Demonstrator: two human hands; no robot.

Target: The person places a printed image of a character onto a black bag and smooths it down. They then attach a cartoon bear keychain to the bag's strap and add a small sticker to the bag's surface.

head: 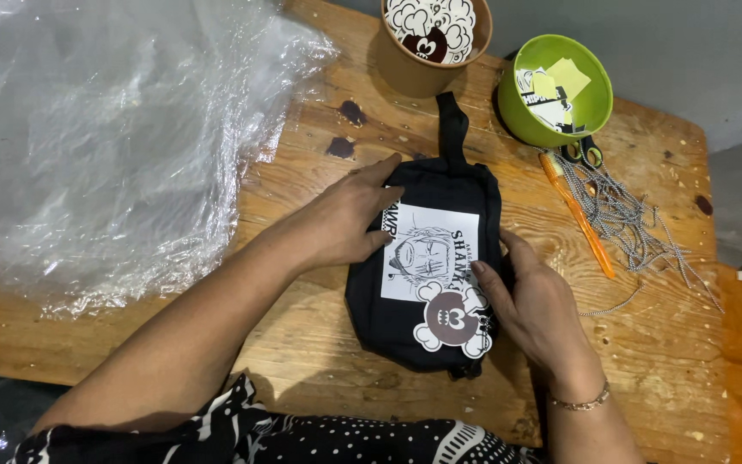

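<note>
Lying flat in the middle of the wooden table (302,344), one black pouch (427,275) carries a white rectangular print with a drawn figure (429,252) on its upper face, and its single strap loop (452,129) points away from the person. The left hand (345,219) rests palm down on the pouch's left upper corner, fingers loosely spread and nearly straight, fingertips pressing the edge of the print; it grips nothing. The right hand (534,305) lies against the pouch's right side, fingers curled lightly, with index and thumb pinching at the edge of one round brown-and-white skull-shaped tag (453,320) that sits on the pouch's lower right part, overlapping the print's corner. A thin bracelet (579,401) circles the right wrist. Beyond the pouch stand two containers: one brown paper cup (422,51) holding more of the skull-shaped tags, too stacked to count, and just to its right one green bowl (556,90) with yellow and printed paper scraps inside. Beside the bowl lie one orange pen-like stick (581,219), one small pair of green-handled scissors (584,152), and a loose heap of metal ball chains (637,223), too tangled to count. One large crumpled sheet of clear plastic (105,137) covers the table's left part.
</note>
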